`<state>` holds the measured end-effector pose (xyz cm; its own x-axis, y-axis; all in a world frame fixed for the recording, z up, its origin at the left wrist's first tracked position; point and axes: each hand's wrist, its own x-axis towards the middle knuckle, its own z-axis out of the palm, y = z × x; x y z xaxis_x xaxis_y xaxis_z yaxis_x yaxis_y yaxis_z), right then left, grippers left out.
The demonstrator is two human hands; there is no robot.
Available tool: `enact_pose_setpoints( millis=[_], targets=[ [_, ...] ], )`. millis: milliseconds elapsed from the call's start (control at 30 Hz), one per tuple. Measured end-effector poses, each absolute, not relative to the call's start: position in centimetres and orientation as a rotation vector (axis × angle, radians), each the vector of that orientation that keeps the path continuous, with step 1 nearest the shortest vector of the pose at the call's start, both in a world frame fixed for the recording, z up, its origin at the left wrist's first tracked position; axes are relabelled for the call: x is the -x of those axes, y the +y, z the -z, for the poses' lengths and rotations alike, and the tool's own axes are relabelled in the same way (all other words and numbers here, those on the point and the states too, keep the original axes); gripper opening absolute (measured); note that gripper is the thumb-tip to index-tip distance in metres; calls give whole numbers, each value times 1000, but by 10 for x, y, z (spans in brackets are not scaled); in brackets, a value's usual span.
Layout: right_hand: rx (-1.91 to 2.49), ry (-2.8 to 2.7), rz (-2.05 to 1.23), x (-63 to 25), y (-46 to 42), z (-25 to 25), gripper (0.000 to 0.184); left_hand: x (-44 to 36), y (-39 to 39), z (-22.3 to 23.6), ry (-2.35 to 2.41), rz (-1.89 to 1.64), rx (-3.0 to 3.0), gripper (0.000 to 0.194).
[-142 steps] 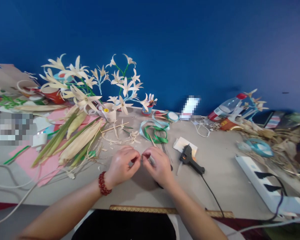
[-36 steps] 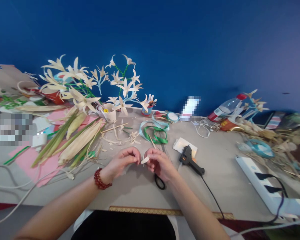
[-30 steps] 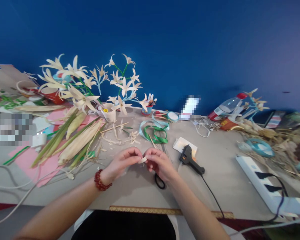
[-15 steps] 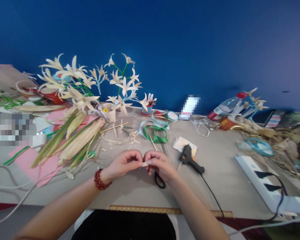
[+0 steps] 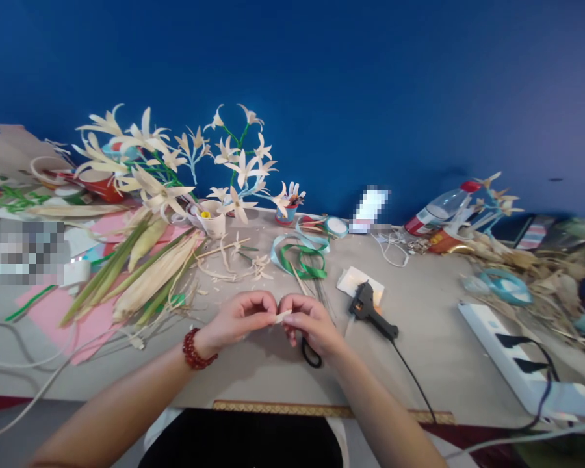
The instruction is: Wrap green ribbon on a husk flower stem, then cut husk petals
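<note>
Close to the table's front, my left hand [image 5: 246, 318] and my right hand [image 5: 309, 320] meet fingertip to fingertip. Between them is a small pale strip of corn husk [image 5: 283, 316], pinched by thumb and forefinger on each side. A red bead bracelet [image 5: 197, 350] circles my left wrist. One black loop of a pair of scissors [image 5: 311, 354] shows beneath my right hand; its blades are hidden. Right of that hand lies a black glue gun [image 5: 373, 311], its nozzle side near a white pad [image 5: 353, 279].
Husk flowers [image 5: 160, 192] stand in cups at the back left. Corn husks [image 5: 156, 279] lie on pink paper [image 5: 53, 325]. Green ribbon [image 5: 316, 266] is behind my hands. A power strip [image 5: 497, 357], bottle [image 5: 439, 211] and dried husks [image 5: 541, 273] occupy the right.
The husk strip has tilted slightly, and more of it shows above my right thumb. Both hands stay in nearly the same place.
</note>
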<state>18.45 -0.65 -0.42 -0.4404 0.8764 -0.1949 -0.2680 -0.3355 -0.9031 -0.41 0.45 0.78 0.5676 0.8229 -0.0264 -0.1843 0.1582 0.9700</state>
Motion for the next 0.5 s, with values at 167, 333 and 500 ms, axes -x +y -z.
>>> enact_pose_setpoints(
  millis=[167, 333, 500],
  targets=[
    [705, -803, -1871, -193, 4, 1, 5, 5, 6, -7, 634, -855, -1188, 20],
    [826, -981, -1868, -194, 2, 2, 14, 6, 6, -5, 652, -843, -1185, 20],
    [938, -1078, -1773, -190, -2, 6, 19, 5, 6, -4, 664, -840, -1191, 20]
  ],
)
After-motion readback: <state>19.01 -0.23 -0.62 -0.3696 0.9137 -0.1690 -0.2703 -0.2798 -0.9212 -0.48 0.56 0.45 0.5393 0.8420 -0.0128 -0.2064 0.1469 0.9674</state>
